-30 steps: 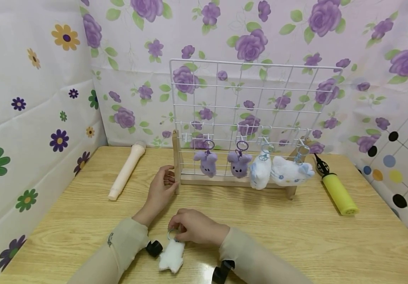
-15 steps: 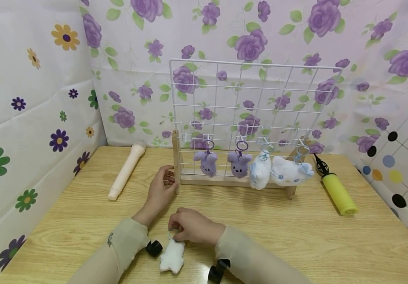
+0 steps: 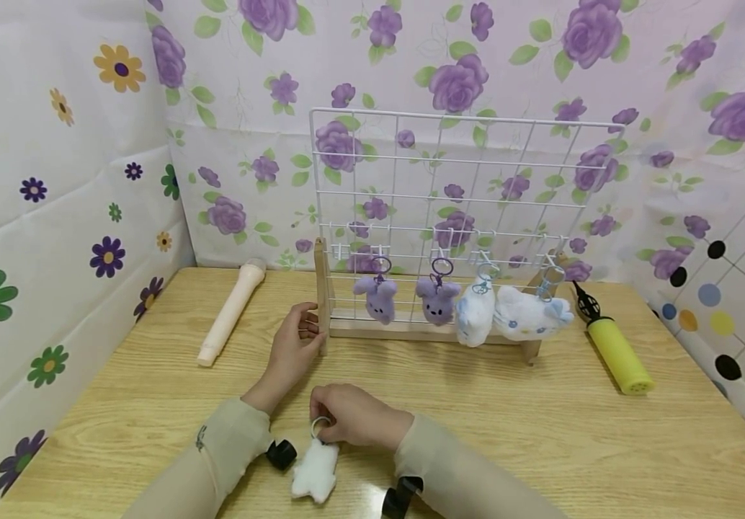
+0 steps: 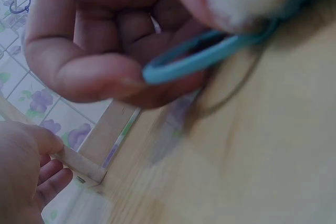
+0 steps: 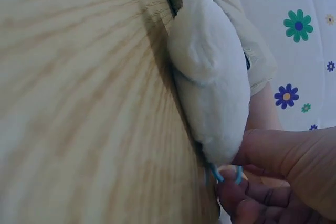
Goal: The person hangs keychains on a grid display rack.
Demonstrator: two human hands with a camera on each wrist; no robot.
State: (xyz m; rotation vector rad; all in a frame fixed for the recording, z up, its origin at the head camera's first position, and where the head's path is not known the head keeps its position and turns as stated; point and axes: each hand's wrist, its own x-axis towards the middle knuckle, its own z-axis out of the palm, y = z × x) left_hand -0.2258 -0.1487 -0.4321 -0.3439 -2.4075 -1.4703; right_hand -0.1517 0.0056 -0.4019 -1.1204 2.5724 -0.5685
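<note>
My right hand (image 3: 356,417) pinches the blue key ring (image 4: 189,60) of a white plush keychain (image 3: 315,470) near the table's front. In the right wrist view the plush (image 5: 210,77) lies along the wooden surface, with the thumb and fingers at its ring end. My left hand (image 3: 291,349) grips the left wooden post (image 3: 322,288) of a white wire-grid rack (image 3: 437,194), thumb on the near side; the left wrist view shows this hand (image 4: 26,166) too. Two purple plush keychains (image 3: 379,299) and two white-and-blue ones (image 3: 531,313) hang from the rack's hooks.
A pale microphone-shaped stick (image 3: 233,313) lies left of the rack. On the right is a yellow hand pump (image 3: 619,357) with a black nozzle. Patterned cloth walls enclose the wooden table (image 3: 541,447) at the back and sides.
My right hand has shifted only slightly, and the pinched key ring now stands out more between its fingers. The left hand stays on the post; the rack has not moved.
</note>
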